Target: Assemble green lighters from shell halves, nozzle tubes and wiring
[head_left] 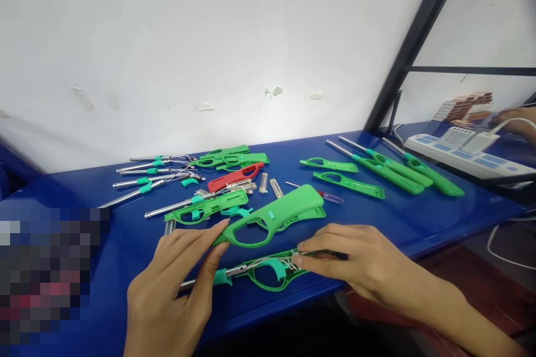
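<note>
Between thumb and fingertips, my left hand [176, 284] pinches the narrow end of a green lighter shell half [288, 212], raised above the table. Below it, near the front edge, lies an opened long-necked gas lighter [270, 287], its insides facing up. Its metal tube, teal trigger [276, 269] and thin wires show. My right hand [360, 254] has its thumb and forefinger closed on the lighter's body beside the wires; the fingers hide most of its handle end. Just behind, another open lighter half [220, 206] holds a tube and trigger.
Several metal tubes with wires [153, 171] lie at the back left, near a red shell half [234, 177]. A screwdriver [333, 197] and fuel tanks [276, 188] lie mid-table. Whole lighters [393, 173] and a power strip [469, 150] are right. Another person's hand [517, 122] shows far right.
</note>
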{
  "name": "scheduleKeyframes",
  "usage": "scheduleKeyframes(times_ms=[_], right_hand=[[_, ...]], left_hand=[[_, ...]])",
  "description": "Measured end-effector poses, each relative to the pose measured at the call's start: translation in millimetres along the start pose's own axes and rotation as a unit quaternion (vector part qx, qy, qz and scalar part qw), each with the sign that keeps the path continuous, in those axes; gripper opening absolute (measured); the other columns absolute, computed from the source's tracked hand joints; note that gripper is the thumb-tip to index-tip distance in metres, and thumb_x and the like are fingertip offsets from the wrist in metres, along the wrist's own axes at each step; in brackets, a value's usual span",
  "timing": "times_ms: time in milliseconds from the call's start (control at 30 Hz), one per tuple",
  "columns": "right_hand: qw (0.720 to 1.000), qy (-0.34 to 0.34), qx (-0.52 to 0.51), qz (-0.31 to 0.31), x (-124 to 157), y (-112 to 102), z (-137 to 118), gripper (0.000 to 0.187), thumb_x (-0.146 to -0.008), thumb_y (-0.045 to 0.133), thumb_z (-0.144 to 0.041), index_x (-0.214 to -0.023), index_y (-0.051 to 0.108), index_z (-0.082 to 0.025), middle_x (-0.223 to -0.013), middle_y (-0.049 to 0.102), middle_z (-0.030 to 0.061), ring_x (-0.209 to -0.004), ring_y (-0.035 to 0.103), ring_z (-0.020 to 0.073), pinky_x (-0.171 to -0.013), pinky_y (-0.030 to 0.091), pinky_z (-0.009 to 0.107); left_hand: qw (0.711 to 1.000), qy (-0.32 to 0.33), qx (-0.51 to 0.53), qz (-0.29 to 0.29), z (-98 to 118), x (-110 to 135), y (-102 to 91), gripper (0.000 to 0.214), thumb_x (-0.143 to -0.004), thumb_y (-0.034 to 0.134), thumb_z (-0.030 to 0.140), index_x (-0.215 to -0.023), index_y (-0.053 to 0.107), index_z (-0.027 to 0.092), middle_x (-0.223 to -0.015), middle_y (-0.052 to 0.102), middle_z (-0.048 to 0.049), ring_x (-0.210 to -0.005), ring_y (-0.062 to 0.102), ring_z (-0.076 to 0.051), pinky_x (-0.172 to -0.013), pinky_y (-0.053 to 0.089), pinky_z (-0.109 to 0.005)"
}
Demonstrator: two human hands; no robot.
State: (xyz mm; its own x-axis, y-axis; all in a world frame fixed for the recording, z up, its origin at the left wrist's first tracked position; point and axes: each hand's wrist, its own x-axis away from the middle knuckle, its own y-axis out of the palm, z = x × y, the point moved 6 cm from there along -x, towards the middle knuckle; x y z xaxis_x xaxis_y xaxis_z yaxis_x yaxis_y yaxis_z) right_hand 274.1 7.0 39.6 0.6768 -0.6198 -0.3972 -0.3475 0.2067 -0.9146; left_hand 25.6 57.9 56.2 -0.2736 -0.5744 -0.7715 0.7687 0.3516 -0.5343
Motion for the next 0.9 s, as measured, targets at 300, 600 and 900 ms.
scheduleKeyframes(times_ms=[300, 600, 900], right_hand=[[0.998, 0.005, -0.013, 0.065, 1, -6, -2, 0.036, -0.11, 0.045, -0.008, -0.133, 0.072, -0.016, -0.122, 0.083, 0.0074, -0.106, 0.078, 0.0184, -0.091, 0.063, 0.032], [0.994, 0.034, 0.02, 0.099, 0, -12, -2, 0.022, -0.112, 0.055, -0.023, -0.118, 0.076, -0.023, -0.128, 0.081, 0.0062, -0.098, 0.078, 0.0198, -0.086, 0.06, 0.036], [0.971, 0.149, 0.048, 0.178, 20, -43, 9, 0.035, -0.098, 0.074, -0.039, -0.132, 0.07, -0.029, -0.144, 0.068, 0.012, -0.127, 0.068, 0.0344, -0.102, 0.059, 0.051]], left_hand=[[1.0, 0.002, -0.003, -0.005, 0, -1, 0.5, 0.025, -0.103, 0.067, 0.019, -0.123, 0.074, 0.031, -0.105, 0.079, 0.0034, -0.091, 0.073, -0.016, -0.086, 0.054, -0.032], [1.0, 0.0, 0.009, -0.018, -1, 1, 1.4, 0.026, -0.103, 0.068, 0.02, -0.126, 0.075, 0.031, -0.106, 0.079, 0.0032, -0.093, 0.074, -0.015, -0.086, 0.055, -0.029], [0.996, 0.058, 0.024, -0.071, 8, -1, 9.0, 0.024, -0.105, 0.064, 0.019, -0.124, 0.074, 0.029, -0.101, 0.08, 0.0031, -0.089, 0.076, -0.015, -0.082, 0.059, -0.028]])
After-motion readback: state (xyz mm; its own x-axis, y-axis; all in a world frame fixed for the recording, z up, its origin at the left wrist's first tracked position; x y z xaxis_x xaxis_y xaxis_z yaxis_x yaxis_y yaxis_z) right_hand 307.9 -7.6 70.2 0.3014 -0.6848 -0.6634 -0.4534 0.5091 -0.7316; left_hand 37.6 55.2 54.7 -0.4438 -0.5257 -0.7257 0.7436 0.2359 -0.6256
